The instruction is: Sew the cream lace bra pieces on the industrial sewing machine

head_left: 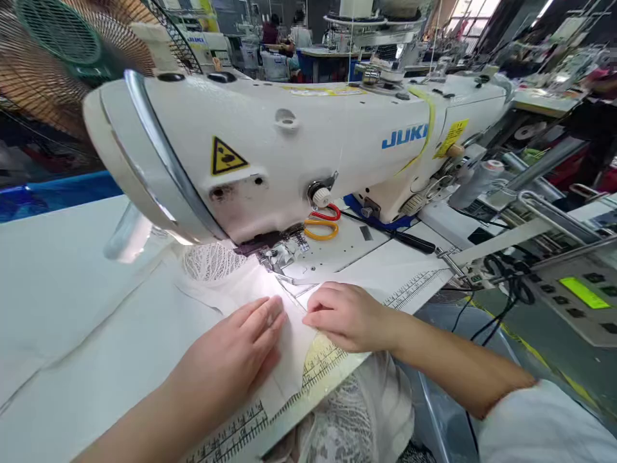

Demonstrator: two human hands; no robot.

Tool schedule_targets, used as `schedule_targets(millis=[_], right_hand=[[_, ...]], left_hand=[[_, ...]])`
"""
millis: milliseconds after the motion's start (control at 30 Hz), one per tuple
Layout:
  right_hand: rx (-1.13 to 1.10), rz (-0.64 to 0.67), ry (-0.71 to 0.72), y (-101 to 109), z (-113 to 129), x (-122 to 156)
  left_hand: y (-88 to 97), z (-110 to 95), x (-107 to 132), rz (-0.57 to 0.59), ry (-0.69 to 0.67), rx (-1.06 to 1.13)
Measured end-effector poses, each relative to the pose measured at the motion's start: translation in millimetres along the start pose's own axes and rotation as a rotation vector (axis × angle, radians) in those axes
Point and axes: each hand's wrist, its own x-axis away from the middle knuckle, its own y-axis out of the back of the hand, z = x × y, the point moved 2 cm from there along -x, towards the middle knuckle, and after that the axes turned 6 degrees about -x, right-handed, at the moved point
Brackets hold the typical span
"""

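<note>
Ruler-marked desk [405,284] beneath a sewing machine [299,154]: the left hand [236,354] lies palm-down, flattened on white fabric [295,360]; the right hand [351,318], curled nearby, pinches its edge.

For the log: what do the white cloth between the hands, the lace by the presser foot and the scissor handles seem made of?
White cloth: thin, smooth woven or knit fabric, matte; it lies flat, fibre unclear.
Lace: openwork textile, judging by its netted pattern; fibre unclear.
Scissor handles: probably plastic or coated metal, given their even red and yellow colour.
</note>
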Motion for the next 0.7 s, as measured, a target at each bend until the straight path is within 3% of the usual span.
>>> schedule_targets(millis=[233, 300, 700], right_hand=[[-0.008, 0.033, -0.01, 1.7, 0.7, -0.2], [-0.007, 0.026, -0.013, 1.9, 0.7, -0.3], [-0.006, 0.038, -0.039, -1.2, -1.8, 0.9]], left_hand=[[-8.1, -1.8, 2.2, 0.046, 0.041, 0.116], [-10.9, 3.0, 5.3, 0.026, 0.036, 0.117], [-13.9, 39.8, 8.0, 0.155, 0.011, 0.085]])
